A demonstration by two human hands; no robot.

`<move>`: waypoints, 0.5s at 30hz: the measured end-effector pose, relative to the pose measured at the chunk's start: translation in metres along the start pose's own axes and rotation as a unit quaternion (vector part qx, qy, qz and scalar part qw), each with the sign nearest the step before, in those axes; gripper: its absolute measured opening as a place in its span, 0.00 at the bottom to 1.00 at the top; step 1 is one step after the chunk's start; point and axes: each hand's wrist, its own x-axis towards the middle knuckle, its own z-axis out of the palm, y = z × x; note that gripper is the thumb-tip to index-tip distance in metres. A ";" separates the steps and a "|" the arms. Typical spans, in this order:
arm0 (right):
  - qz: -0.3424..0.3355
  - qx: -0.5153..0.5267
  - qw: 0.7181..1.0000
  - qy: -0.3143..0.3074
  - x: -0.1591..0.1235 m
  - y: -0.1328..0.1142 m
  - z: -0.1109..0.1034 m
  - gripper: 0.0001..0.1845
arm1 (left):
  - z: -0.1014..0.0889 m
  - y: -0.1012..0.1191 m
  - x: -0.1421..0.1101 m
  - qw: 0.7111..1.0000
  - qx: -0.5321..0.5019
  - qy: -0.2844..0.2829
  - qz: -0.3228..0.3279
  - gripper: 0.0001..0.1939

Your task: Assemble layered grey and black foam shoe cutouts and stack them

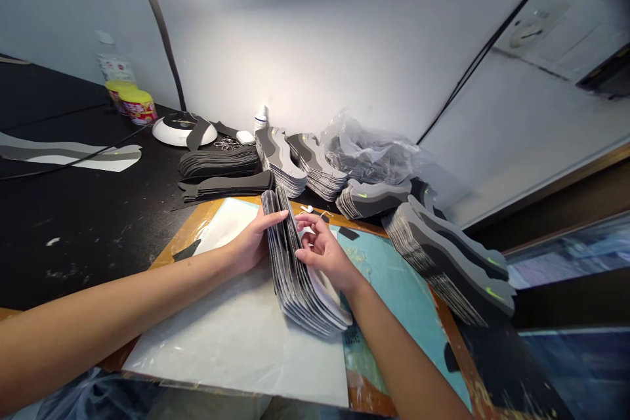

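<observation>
Near the middle, a stack of grey, curved shoe-upper pieces stands on edge, its layers slightly fanned at the top. My left hand is closed around the stack's left side, with the thumb across the upper edges. To the right of it, my right hand has loosely curled fingers that are apart, the thumb and index tips at the stack's edge. I see nothing gripped between them. Beneath lies a white sheet on the work board, beside a light blue surface.
Stacked grey and black shoe pieces lie right, with more stacks behind. Dark strips are piled left of these. Crumpled clear plastic rests near the wall. A lamp base and yellow-lidded tubs stand back left.
</observation>
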 end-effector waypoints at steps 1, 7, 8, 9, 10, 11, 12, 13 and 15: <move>-0.003 0.003 1.000 -0.005 0.000 0.000 0.000 0.32 | 0.000 0.000 0.000 1.000 0.000 0.002 0.002 0.16; -0.051 -0.011 0.999 -0.001 0.000 0.005 -0.003 0.30 | 0.000 -0.001 0.000 1.000 -0.022 0.010 0.004 0.17; -0.056 -0.028 0.998 0.001 0.000 0.004 -0.003 0.28 | 0.000 -0.001 0.000 1.000 -0.022 0.008 0.006 0.17; -0.062 -0.051 0.997 0.002 -0.001 0.004 -0.003 0.25 | 0.000 -0.002 0.000 1.000 -0.021 0.007 0.006 0.16; -0.068 -0.076 0.995 0.002 -0.001 0.002 -0.002 0.21 | 0.000 -0.001 -0.001 1.000 -0.019 0.009 0.007 0.16; -0.072 -0.101 0.992 0.003 -0.002 0.001 -0.001 0.18 | 0.000 -0.001 -0.001 1.000 -0.016 0.012 0.006 0.15; -0.074 -0.123 0.990 0.005 -0.002 -0.002 0.001 0.16 | 0.000 -0.001 -0.001 1.000 -0.014 0.016 0.005 0.15; -0.073 -0.142 0.987 0.011 -0.003 -0.004 0.003 0.15 | 0.000 -0.001 -0.002 1.000 -0.013 0.019 0.002 0.14; -0.060 -0.181 0.981 0.025 -0.006 -0.009 0.009 0.18 | 0.001 -0.001 -0.002 1.000 -0.014 0.019 -0.006 0.14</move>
